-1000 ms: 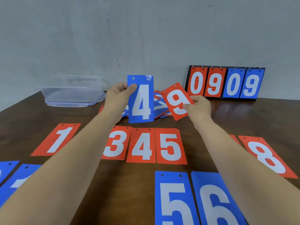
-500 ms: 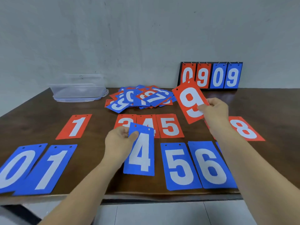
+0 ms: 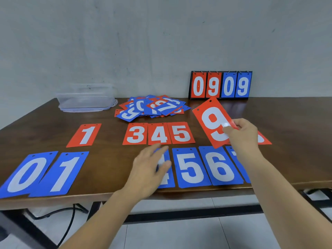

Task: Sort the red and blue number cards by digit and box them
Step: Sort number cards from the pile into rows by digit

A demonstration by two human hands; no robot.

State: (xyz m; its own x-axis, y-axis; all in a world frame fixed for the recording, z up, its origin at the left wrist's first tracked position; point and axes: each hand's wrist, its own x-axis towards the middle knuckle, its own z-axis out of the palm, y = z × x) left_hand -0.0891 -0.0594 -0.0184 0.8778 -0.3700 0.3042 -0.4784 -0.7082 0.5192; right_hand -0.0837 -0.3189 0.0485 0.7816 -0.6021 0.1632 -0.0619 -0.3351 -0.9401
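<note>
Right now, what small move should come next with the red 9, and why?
Probably lay the red 9 at the red row's right end, beyond the partly hidden red card: the right hand pinches it, lifted, and the row ascends 1, 3, 4, 5.

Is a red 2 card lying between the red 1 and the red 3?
No, only bare table shows between the red 1 card and the red 3 card.

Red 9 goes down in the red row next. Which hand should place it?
Right. The right hand pinches the red 9, held tilted just right of the red 5. The left hand lies open over the blue 4, farther from that end.
</note>
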